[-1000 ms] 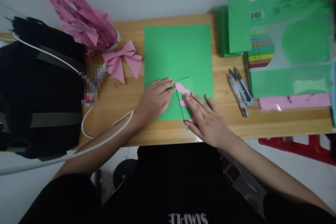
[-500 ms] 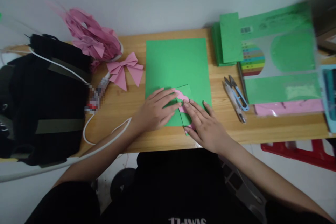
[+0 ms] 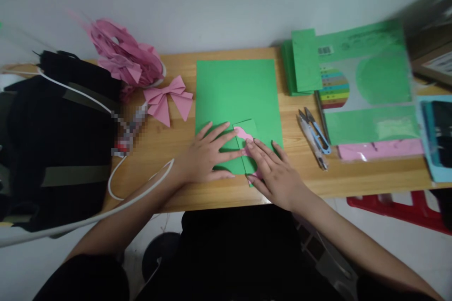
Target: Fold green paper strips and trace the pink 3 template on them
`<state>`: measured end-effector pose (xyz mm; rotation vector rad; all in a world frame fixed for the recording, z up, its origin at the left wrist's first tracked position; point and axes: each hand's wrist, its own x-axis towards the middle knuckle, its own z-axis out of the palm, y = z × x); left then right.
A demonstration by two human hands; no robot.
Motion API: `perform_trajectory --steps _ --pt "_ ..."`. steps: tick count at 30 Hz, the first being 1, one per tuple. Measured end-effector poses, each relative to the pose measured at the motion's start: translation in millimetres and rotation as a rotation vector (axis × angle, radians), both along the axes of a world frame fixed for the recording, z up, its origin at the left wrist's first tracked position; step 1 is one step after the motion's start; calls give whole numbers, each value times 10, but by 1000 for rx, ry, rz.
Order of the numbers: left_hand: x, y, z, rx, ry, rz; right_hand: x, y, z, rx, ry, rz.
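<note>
A large green paper sheet (image 3: 236, 89) lies on the wooden desk (image 3: 176, 136). On its near part sits a smaller folded green piece (image 3: 249, 129) with a pink cut-out shape (image 3: 242, 132) on it. My left hand (image 3: 206, 155) lies flat with fingers spread on the green sheet, fingertips touching the pink shape. My right hand (image 3: 273, 169) lies flat, fingers stretched, pressing the small green piece and the pink shape from the right.
A pink paper bow (image 3: 168, 99) and a heap of pink paper scraps (image 3: 123, 56) lie left of the sheet. A black bag (image 3: 52, 141) and white cable (image 3: 141, 188) fill the left. Thread snips (image 3: 314, 136), green paper stacks (image 3: 302, 63) and packaged coloured paper (image 3: 370, 103) lie right.
My left hand's fingers have spread wider and reached right to the pink shape. The view has tilted a little, shifting the desk lower in the picture. My right hand stays pressed in place.
</note>
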<state>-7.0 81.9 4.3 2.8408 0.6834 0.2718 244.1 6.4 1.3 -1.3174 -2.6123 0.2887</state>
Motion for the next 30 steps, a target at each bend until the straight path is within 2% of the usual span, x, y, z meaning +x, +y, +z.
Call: perform_trajectory --steps 5,10,16,23,27,28,30 --pt "5 4 -12 -55 4 13 -2 40 75 -9 -6 -3" --pt "7 -11 -27 -92 -20 27 -32 187 256 -61 22 15" --pt "119 -49 11 5 -86 8 -56 293 411 -75 -22 -3" --pt "206 -90 3 -22 -129 -5 -77 240 373 -12 -37 -26" --pt "189 -87 -4 -66 -125 4 -89 237 307 -22 67 -31" --pt "184 -82 -1 -74 -121 1 -72 246 289 1 101 -55" --pt "178 -71 7 -87 -112 -4 13 277 258 111 116 -209"
